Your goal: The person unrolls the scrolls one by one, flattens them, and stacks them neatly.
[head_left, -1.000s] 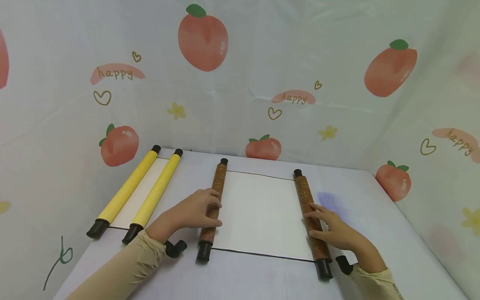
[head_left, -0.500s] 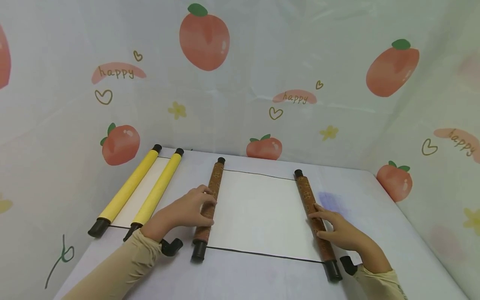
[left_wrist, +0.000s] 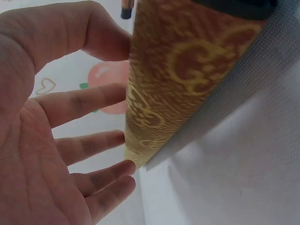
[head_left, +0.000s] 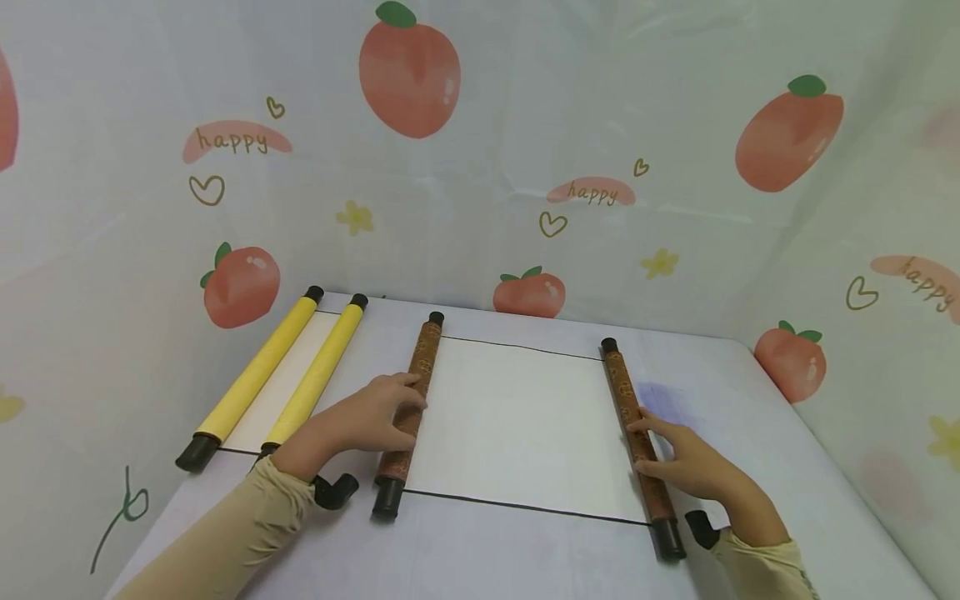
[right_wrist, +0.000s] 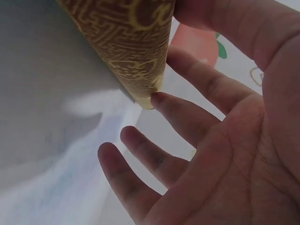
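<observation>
A scroll of blank white paper (head_left: 517, 417) lies partly unrolled between two brown patterned rollers with black end caps. My left hand (head_left: 363, 417) rests over the left roller (head_left: 426, 350), thumb and fingertips touching its top. In the left wrist view those fingers are nearly straight against the gold-patterned roll (left_wrist: 173, 70). On the right roller (head_left: 621, 383) lie the thumb and some fingertips of my right hand (head_left: 686, 458). The right wrist view has thumb, index and middle fingertips at the roll (right_wrist: 131, 42), while the other two fingers stretch free of it.
To the left lies a second scroll with two yellow rollers (head_left: 262, 367), a narrow white strip between them; my left wrist overlaps its near end. A white cloth printed with peaches (head_left: 408, 79) stands behind and around the white table (head_left: 525, 558). A bluish stain (head_left: 663, 400) marks the tabletop.
The brown rollers have moved apart, the left one leftward and the right one rightward, each with its hand. More white paper shows between them. The yellow scroll has stayed put.
</observation>
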Demonstrator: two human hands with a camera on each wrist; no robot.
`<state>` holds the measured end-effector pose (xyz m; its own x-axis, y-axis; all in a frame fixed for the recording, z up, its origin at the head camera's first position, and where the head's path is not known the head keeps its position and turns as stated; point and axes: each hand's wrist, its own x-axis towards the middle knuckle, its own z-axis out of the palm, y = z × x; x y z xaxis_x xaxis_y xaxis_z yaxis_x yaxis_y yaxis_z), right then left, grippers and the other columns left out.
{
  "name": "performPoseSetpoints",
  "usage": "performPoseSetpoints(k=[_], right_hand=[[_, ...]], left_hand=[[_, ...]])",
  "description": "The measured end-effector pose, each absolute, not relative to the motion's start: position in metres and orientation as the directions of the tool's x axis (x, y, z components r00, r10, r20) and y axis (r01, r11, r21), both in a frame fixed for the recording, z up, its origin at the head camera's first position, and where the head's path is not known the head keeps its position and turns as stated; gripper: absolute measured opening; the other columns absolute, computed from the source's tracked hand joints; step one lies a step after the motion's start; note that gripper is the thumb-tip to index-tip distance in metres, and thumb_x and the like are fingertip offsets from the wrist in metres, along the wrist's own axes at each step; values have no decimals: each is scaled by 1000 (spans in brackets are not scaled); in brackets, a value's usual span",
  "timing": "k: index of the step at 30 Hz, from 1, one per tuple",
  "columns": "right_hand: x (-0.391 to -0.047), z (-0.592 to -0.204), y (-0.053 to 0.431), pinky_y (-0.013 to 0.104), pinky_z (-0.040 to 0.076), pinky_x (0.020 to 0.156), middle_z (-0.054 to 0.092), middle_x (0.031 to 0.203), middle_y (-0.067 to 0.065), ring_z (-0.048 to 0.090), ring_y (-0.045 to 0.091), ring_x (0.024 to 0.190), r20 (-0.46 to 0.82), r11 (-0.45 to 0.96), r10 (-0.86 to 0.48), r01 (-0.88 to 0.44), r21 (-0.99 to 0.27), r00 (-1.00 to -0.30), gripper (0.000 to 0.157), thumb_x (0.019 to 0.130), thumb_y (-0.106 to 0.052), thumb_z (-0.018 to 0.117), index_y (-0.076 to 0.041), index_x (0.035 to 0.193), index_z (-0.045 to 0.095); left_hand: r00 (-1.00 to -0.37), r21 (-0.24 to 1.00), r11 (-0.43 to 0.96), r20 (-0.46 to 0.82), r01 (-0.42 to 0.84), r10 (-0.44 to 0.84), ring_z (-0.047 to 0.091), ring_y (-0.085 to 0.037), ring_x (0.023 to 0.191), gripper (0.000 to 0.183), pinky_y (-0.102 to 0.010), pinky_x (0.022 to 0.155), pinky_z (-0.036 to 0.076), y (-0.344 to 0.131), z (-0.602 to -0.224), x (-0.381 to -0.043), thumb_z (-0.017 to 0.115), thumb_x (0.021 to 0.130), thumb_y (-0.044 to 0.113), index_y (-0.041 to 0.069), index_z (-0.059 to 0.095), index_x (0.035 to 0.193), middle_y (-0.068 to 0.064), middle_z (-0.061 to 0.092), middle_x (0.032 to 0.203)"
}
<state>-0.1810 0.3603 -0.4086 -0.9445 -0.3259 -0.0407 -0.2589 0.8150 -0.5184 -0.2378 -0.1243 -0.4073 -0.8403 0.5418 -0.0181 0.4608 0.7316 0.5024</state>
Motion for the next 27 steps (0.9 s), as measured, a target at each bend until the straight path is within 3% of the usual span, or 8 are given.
performPoseSetpoints(k=[12,18,23,27], right_hand=[[-173,-403,372,71,35,100,29,157,27,26,55,140,-50,810,-306,-232,-539,-951,42,89,-7,66,-7,130,57],[-172,-403,376,72,31,103,27,158,25,22,55,142,-76,807,-301,-211,-552,-951,43,86,5,57,-7,127,61],[-170,-404,378,71,31,103,29,156,27,23,56,141,-84,814,-293,-202,-544,-952,34,90,-5,63,-5,125,63],[-167,-405,381,71,34,101,32,154,29,27,56,139,-79,833,-274,-196,-517,-958,40,89,-17,70,-6,127,62]], left_hand=[[-839,537,733,-83,418,539,26,-41,146,34,-57,109,37,-128,-407,-238,71,76,23,20,73,110,-5,41,155],[-827,514,718,-31,468,561,37,-37,142,29,-52,107,40,-130,-408,-238,68,79,22,20,73,107,-8,44,152],[-816,485,706,26,516,577,46,-36,136,21,-51,105,43,-132,-407,-238,71,81,23,17,73,102,-13,50,146],[-818,474,714,23,515,575,47,-37,134,23,-51,103,44,-133,-405,-237,78,79,29,18,72,98,-14,51,145]])
